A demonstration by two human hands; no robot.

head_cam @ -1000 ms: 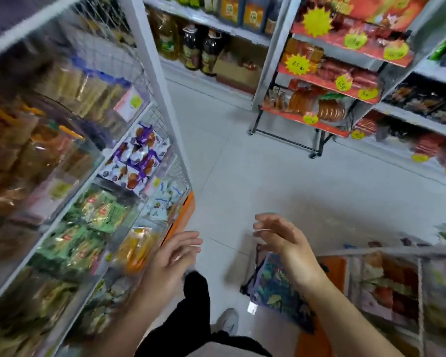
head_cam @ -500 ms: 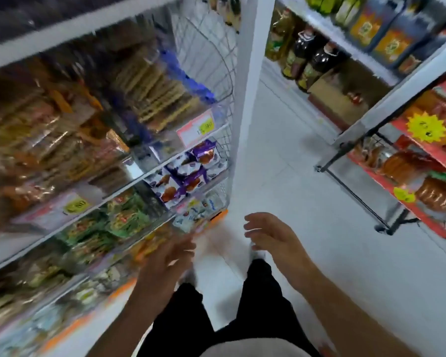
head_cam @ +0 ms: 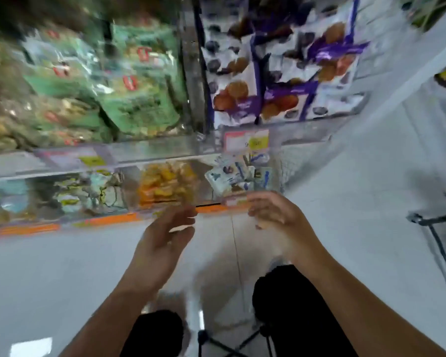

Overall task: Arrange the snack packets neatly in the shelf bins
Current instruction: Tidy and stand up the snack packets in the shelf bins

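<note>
We reach for the bottom bins, nothing in hand yet.
Our left hand point(head_cam: 162, 243) and right hand point(head_cam: 273, 215) hover empty, fingers loosely apart; snack packets point(head_cam: 237, 176) lie jumbled in the lowest bin point(head_cam: 276, 161), unsorted.

Both forearms bare, extended forward. Left hand point(head_cam: 162, 238): fingers loosely spread, grip empty. Right hand point(head_cam: 276, 215): fingers loosely curled, nothing held; motion blur obscures detail. Hands apart, level with each other. Dark trouser legs below.
</note>
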